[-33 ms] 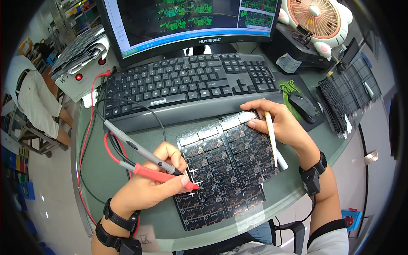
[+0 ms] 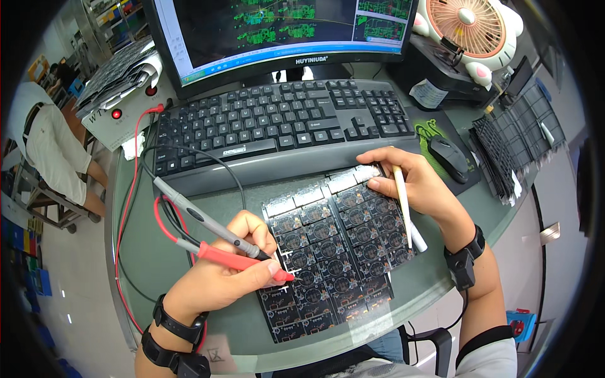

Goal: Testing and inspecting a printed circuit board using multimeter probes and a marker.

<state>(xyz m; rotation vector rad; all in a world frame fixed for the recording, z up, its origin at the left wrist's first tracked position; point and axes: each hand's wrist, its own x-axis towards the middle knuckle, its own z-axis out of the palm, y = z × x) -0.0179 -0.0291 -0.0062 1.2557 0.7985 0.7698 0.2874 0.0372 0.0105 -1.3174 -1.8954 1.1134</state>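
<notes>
My left hand (image 2: 220, 271) is closed around two test probes. The red probe (image 2: 236, 257) points right, its tip at a black circuit board panel (image 2: 328, 252); I cannot tell whether it touches. The grey probe (image 2: 200, 217) slants down through the fingers, its black front end beside the red one. Small round-patterned boards fill the panel in rows, and another panel (image 2: 282, 321) shows beneath its lower edge. At the panel's top right corner my right hand (image 2: 406, 179) pinches the edge between thumb and finger. A thin cream stick (image 2: 401, 201) passes between that hand's fingers.
A black keyboard (image 2: 271, 120) lies behind the panel, below a monitor (image 2: 277, 60). To the right are a mouse (image 2: 449, 157), stacked dark panels (image 2: 498, 154) and a fan (image 2: 466, 25). A white pen (image 2: 417, 238) lies by the panel. Red and black leads (image 2: 120, 252) run along the left.
</notes>
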